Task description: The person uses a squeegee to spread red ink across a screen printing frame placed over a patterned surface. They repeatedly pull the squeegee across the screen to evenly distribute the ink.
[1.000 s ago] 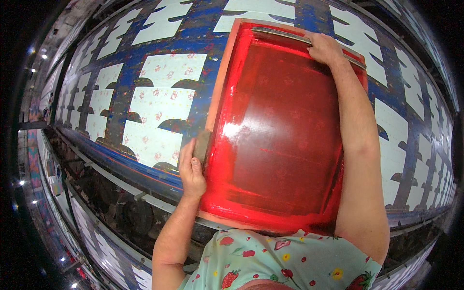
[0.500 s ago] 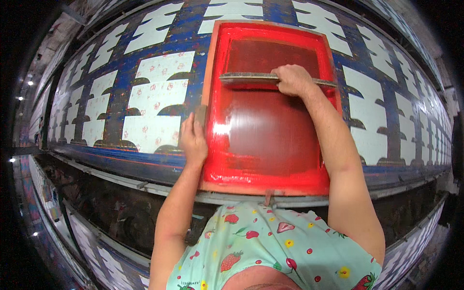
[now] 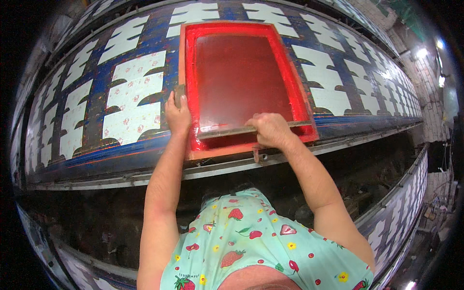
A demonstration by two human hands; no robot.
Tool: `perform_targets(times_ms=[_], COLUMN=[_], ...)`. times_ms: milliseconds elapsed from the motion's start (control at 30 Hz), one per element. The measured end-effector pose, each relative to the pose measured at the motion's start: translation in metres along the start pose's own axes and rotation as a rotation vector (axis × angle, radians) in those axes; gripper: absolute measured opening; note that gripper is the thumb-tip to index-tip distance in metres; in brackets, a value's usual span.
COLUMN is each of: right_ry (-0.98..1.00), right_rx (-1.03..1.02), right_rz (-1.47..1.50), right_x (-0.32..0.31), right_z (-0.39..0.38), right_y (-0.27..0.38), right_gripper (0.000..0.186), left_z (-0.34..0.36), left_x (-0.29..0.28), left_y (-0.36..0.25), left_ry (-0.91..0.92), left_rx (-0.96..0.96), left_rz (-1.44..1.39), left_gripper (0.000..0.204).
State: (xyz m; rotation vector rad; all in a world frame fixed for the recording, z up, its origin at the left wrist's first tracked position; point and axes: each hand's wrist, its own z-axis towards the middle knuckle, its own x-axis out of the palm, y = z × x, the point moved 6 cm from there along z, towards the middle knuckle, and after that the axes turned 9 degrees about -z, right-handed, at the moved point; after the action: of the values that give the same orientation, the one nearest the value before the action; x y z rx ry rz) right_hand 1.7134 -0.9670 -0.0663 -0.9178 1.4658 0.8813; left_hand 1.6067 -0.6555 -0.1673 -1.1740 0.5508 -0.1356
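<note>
A screen-printing frame [image 3: 190, 63] with red ink round its inner border lies flat on the long table. My right hand [image 3: 271, 130] is closed over a long squeegee [image 3: 222, 131], which spans the mesh crosswise near the frame's close end. Dark red mesh shows beyond it. At the frame's left side, my left hand [image 3: 178, 113] grips a grey-brown block-like handle [image 3: 180, 93], fingers on one side and thumb on the other. White cut fabric pieces [image 3: 135, 92] with small reddish prints lie just left of the frame; the pieces on the right [image 3: 321, 79] look plain white.
A metal rail [image 3: 121, 182] runs along the table's near edge, with a small bracket [image 3: 256, 154] at the frame's close end. More rows of white pieces continue both ways. Another table with white pieces [image 3: 396, 227] stands at the lower right, across a dark gap.
My right hand has drawn the squeegee from the far part of the mesh to the near end. My left hand keeps its grip at the frame's side. The whole view has shifted and turned.
</note>
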Motion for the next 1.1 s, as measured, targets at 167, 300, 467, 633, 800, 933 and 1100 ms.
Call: perform_targets(times_ms=[167,300,467,633,800,933,1100], right_ry=[-0.114,-0.200,-0.189,-0.447,-0.508,-0.368,-0.404], right_rx=[-0.048,-0.114,-0.191,0.027,0.430,0.545,0.591], right_rz=[0.025,0.082,0.296,0.430,0.344,0.468,0.453], right_x=[0.006,0.010,0.011,0.012,0.035,0.058,0.062], right_z=[-0.035,-0.052,-0.071,-0.105,-0.119,-0.112,-0.106], right_y=[0.018,0.021,-0.014,-0.128,-0.224,-0.248,-0.248], right_gripper=[0.036,0.061,0.058,0.041,0.050,0.064,0.062], left_z=[-0.001,0.000,0.000,0.000,0.003,0.002,0.002], left_x=[-0.001,-0.002,-0.006,-0.006,-0.006,-0.007,-0.007], left_y=[-0.001,0.002,0.006,0.010,0.013,0.016,0.017], left_ry=[-0.027,0.003,-0.014,-0.017,-0.046,-0.030,-0.004], left_rx=[-0.020,-0.083,-0.184,-0.194,-0.201,-0.226,-0.240], left_rz=[0.127,0.178,0.219,0.141,0.157,0.158,0.050], left_gripper=[0.073,0.070,0.049,0.041,0.038,0.035,0.027])
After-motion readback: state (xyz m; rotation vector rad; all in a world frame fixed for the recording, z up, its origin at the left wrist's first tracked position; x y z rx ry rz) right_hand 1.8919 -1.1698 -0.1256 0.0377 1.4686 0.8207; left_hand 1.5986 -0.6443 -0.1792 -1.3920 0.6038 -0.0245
